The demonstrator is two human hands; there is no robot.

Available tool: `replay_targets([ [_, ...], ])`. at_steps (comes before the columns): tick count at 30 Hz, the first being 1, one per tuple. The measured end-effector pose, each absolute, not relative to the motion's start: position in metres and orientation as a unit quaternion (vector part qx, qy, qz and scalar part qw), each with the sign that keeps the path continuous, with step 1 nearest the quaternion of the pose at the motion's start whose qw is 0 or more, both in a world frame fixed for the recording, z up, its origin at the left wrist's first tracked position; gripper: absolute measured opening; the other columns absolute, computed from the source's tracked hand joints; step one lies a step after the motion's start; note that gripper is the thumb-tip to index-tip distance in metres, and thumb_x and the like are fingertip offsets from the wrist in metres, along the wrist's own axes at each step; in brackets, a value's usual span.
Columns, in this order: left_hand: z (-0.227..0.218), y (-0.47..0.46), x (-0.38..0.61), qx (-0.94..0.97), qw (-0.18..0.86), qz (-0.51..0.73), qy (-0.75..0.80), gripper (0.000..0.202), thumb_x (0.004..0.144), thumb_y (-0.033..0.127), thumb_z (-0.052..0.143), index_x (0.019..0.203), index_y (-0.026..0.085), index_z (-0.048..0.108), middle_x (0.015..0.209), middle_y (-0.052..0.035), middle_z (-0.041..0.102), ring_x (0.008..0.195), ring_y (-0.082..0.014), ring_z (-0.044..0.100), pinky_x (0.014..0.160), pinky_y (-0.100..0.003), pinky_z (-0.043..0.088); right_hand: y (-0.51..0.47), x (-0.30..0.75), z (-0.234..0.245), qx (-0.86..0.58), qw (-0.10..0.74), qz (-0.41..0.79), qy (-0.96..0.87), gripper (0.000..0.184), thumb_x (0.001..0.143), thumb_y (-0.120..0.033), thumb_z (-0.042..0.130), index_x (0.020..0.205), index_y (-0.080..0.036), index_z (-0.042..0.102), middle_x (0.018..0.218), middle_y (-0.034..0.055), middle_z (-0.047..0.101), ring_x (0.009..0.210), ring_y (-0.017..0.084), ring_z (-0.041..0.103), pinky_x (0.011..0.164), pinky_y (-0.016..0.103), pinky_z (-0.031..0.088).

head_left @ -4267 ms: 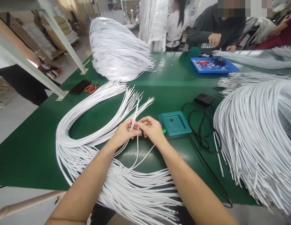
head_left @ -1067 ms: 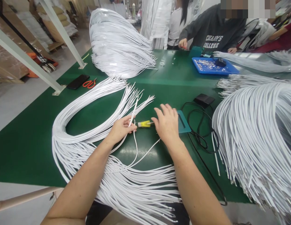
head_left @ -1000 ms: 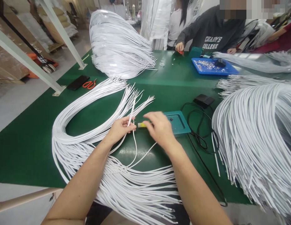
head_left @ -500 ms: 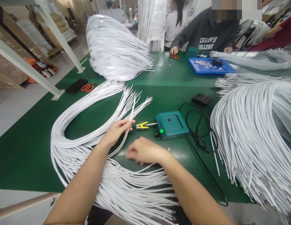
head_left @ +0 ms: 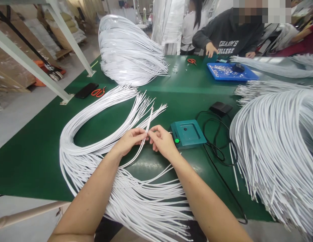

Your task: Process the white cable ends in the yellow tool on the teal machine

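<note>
My left hand pinches a few thin white wires from the looped bundle lying on the green table. Their ends point up and away from me. Facing it, my right hand grips the same wires with its fingertips, so both hands meet at one spot. Just right of my right hand stands a teal box with a green button. The yellow clip seen earlier is hidden behind my right hand.
A black cable and a black pedal lie right of the box. Large white wire heaps sit at the right and far centre. A phone, orange scissors, a blue tray and other people are beyond.
My right hand left the yellow clip by the box, dipped down to the wire bundle near me, then came back up to meet my left hand on the held wires.
</note>
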State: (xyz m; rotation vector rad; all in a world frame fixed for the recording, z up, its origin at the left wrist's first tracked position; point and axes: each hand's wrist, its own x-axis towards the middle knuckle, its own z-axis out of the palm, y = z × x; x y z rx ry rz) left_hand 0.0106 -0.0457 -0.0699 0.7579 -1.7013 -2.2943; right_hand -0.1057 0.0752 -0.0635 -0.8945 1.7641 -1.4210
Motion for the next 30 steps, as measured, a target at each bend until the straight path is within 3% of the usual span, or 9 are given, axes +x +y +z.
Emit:
replay_targets([
  [3, -0.069, -0.045, 0.01, 0.26, 0.066, -0.766, -0.584, 0.027, 0.068, 0.035, 0.073, 0.082, 0.014, 0.065, 0.08, -0.0033, 0.065, 0.076, -0.012, 0.061, 0.07, -0.023, 0.047, 0.074, -0.108, -0.064, -0.334, 0.353, -0.567, 0.665, 0.022, 0.08, -0.041, 0.053, 0.079, -0.019, 0.054, 0.056, -0.005, 0.056, 0.036, 0.007, 0.048, 0.032, 0.016, 0.038],
  [8, -0.068, -0.047, 0.008, 0.285, 0.197, -0.766, -0.542, 0.025, 0.071, 0.036, 0.069, 0.083, 0.015, 0.06, 0.094, -0.0048, 0.065, 0.085, -0.0124, 0.061, 0.072, -0.023, 0.047, 0.071, -0.103, -0.071, -0.34, 0.424, -0.531, 0.65, 0.02, 0.079, -0.036, 0.053, 0.072, -0.018, 0.05, 0.056, -0.0029, 0.061, 0.037, 0.008, 0.052, 0.034, 0.018, 0.042],
  [11, -0.069, -0.048, 0.006, 0.267, 0.232, -0.77, -0.531, 0.026, 0.068, 0.029, 0.073, 0.076, 0.016, 0.052, 0.091, -0.0027, 0.065, 0.079, -0.0095, 0.06, 0.065, -0.018, 0.045, 0.071, -0.097, -0.073, -0.345, 0.487, -0.498, 0.629, 0.018, 0.078, -0.034, 0.054, 0.072, -0.018, 0.05, 0.054, -0.0027, 0.062, 0.036, 0.009, 0.053, 0.034, 0.018, 0.042],
  [14, -0.07, -0.047, 0.005, 0.261, 0.236, -0.761, -0.544, 0.029, 0.068, 0.027, 0.073, 0.07, 0.015, 0.046, 0.083, -0.0007, 0.063, 0.068, -0.0062, 0.057, 0.055, -0.016, 0.039, 0.071, -0.095, -0.072, -0.349, 0.528, -0.481, 0.607, 0.019, 0.076, -0.034, 0.056, 0.072, -0.017, 0.049, 0.054, -0.0018, 0.063, 0.036, 0.008, 0.053, 0.033, 0.017, 0.041],
  [18, -0.069, -0.045, 0.005, 0.261, 0.213, -0.763, -0.551, 0.03, 0.068, 0.029, 0.072, 0.072, 0.015, 0.046, 0.087, -0.0017, 0.062, 0.077, -0.0098, 0.061, 0.058, -0.017, 0.04, 0.074, -0.098, -0.068, -0.362, 0.542, -0.458, 0.604, 0.02, 0.077, -0.034, 0.056, 0.07, -0.016, 0.049, 0.056, -0.0001, 0.063, 0.037, 0.008, 0.054, 0.034, 0.016, 0.042],
  [25, -0.071, -0.039, 0.003, 0.245, 0.197, -0.719, -0.621, 0.032, 0.065, 0.03, 0.073, 0.075, 0.017, 0.045, 0.079, 0.0012, 0.061, 0.069, -0.0105, 0.06, 0.055, -0.02, 0.039, 0.072, -0.109, -0.066, -0.305, 0.357, -0.579, 0.667, 0.027, 0.076, -0.042, 0.059, 0.09, -0.019, 0.056, 0.056, -0.0055, 0.057, 0.037, 0.008, 0.05, 0.034, 0.018, 0.041],
  [30, -0.072, -0.034, 0.001, 0.211, 0.16, -0.715, -0.647, 0.031, 0.066, 0.029, 0.072, 0.077, 0.017, 0.046, 0.078, 0.002, 0.061, 0.07, -0.0105, 0.06, 0.064, -0.022, 0.045, 0.072, -0.11, -0.066, -0.306, 0.335, -0.592, 0.667, 0.024, 0.071, -0.039, 0.064, 0.072, -0.016, 0.057, 0.049, -0.0045, 0.053, 0.039, 0.006, 0.045, 0.038, 0.018, 0.04],
])
